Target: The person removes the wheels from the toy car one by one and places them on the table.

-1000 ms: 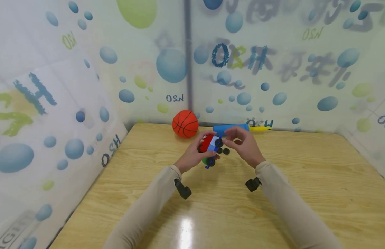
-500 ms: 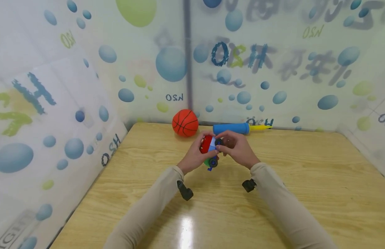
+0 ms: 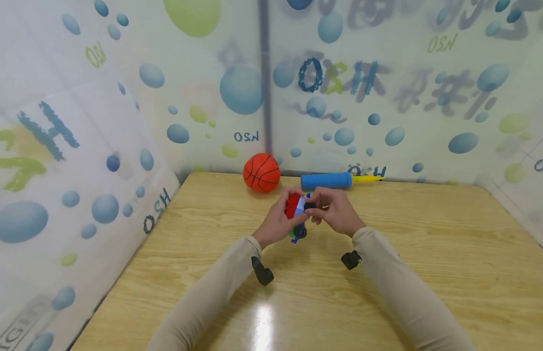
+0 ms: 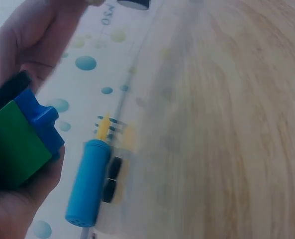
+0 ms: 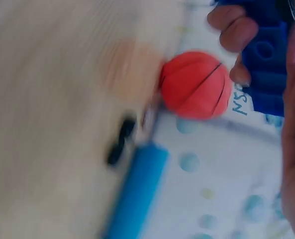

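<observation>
Red, blue and green, the toy car [image 3: 292,205] is gripped in the left hand [image 3: 275,223] on the near side of the blue pump [image 3: 326,181]. The right hand [image 3: 339,210], a second ago apart from it, now pinches one black wheel [image 3: 309,206]; work seems centred on that wheel, though whether it is coming off or going on I cannot tell.

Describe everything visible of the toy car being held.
The toy car looks like smooth plastic: red, light-blue and green blocks on a blue base. One black wheel shows clearly; the right grip pinches a second wheel, partly hidden; whether it is fully seated cannot be told. The left grip holds the body off the table, tipped with its wheel side facing the right grip.
</observation>
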{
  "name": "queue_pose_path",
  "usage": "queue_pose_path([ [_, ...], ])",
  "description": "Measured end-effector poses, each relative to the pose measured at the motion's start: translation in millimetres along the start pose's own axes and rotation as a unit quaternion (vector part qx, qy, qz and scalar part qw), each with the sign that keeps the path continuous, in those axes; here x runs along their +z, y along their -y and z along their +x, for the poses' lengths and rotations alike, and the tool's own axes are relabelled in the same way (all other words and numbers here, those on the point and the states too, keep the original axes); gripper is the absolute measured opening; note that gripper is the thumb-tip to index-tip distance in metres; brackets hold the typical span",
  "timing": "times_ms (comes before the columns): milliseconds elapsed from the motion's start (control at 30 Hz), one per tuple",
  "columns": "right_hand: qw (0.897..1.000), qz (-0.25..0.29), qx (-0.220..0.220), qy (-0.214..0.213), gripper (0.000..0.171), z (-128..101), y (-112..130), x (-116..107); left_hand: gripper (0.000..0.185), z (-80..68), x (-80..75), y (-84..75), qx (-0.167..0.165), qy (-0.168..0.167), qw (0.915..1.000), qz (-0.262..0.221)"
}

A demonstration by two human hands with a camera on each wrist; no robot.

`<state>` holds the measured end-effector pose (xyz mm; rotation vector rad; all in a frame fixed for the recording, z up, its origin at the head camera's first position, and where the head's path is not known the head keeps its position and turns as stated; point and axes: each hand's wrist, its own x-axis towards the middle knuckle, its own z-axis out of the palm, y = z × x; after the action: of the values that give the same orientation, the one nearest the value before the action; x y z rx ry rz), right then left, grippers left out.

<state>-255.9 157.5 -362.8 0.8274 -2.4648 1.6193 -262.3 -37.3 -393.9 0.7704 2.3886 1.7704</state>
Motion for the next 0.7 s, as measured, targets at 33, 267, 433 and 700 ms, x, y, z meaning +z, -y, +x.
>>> queue_pose_path([
  [33, 1.000, -0.007, -0.010, -0.006, 0.011, 0, 0, 1, 0.049, 0.6, 0.1, 1.0, -0.002, 0.001, 1.0000, -0.004],
  [267, 0.998, 0.061, 0.015, -0.021, 0.026, -1, 0, -8, 0.051, 4.0, -4.0, -2.6, -0.022, -0.009, 0.9994, -0.025],
  [433, 0.997, 0.070, 0.032, 0.006, 0.033, -2, 3, -14, 0.053, 5.9, -6.6, -5.6, -0.031, -0.019, 0.9990, -0.025],
  [700, 0.999, -0.004, 0.033, 0.024, 0.031, -1, -6, -21, 0.055, 2.1, -8.9, -7.3, -0.051, -0.034, 0.9976, -0.031],
])
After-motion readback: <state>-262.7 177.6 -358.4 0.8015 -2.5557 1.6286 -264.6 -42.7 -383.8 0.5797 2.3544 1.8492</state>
